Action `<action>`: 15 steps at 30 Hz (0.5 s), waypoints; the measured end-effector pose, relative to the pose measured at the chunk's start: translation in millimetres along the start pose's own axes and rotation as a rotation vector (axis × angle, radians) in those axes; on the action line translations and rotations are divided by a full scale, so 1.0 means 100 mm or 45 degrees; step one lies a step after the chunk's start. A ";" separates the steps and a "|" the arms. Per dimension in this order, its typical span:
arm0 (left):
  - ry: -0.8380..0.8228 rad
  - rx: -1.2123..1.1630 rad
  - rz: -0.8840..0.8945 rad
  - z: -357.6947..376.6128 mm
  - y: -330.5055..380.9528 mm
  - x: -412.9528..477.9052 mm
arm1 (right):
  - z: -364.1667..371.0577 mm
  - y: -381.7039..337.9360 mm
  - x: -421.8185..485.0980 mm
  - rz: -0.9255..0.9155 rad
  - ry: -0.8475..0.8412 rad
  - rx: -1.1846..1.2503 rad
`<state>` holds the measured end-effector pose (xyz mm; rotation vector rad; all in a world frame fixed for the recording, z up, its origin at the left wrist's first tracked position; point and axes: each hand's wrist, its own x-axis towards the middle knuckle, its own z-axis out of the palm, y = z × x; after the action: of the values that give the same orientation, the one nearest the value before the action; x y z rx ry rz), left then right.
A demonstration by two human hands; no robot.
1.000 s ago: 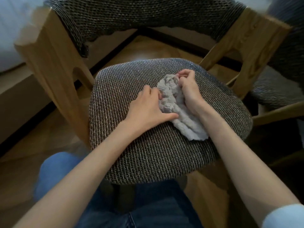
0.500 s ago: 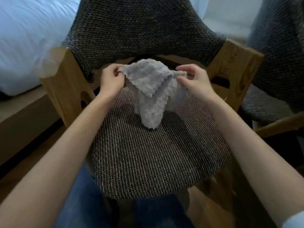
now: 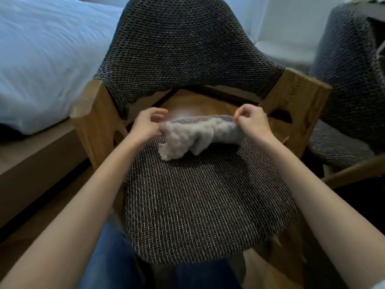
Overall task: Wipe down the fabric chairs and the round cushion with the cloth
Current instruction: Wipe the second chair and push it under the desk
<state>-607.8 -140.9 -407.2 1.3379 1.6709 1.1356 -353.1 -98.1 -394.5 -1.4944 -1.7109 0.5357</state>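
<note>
Because the cloth [image 3: 193, 135] is drawn out between both hands above the rear of the seat [image 3: 204, 201], it seems to be getting spread or refolded to offer a fresh wiping face, not pressed into the fabric; the left hand [image 3: 148, 126] pinches its left end with curled fingers; the right hand [image 3: 253, 125] pinches the right end likewise, a little higher; the middle sags, and the lower left fold appears to rest on the seat (the blur makes contact hard to confirm); the backrest [image 3: 183, 49] rises just behind; a second chair [image 3: 350, 84] stands to the right, a bed [image 3: 41, 49] to the left.
</note>
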 end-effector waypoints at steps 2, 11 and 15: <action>0.004 0.013 -0.069 0.09 -0.08 -0.07 | 0.04 0.13 -0.14 0.147 -0.043 0.147; -0.478 0.539 0.002 0.22 -0.19 -0.28 | 0.15 0.24 -0.25 -0.022 -0.892 -0.496; -0.273 0.542 0.064 0.17 -0.26 -0.27 | 0.24 0.25 -0.26 0.111 -0.803 -0.143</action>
<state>-595.4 -165.8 -437.3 1.7046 1.7855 0.6513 -355.6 -113.6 -434.9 -1.5856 -2.1814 1.0569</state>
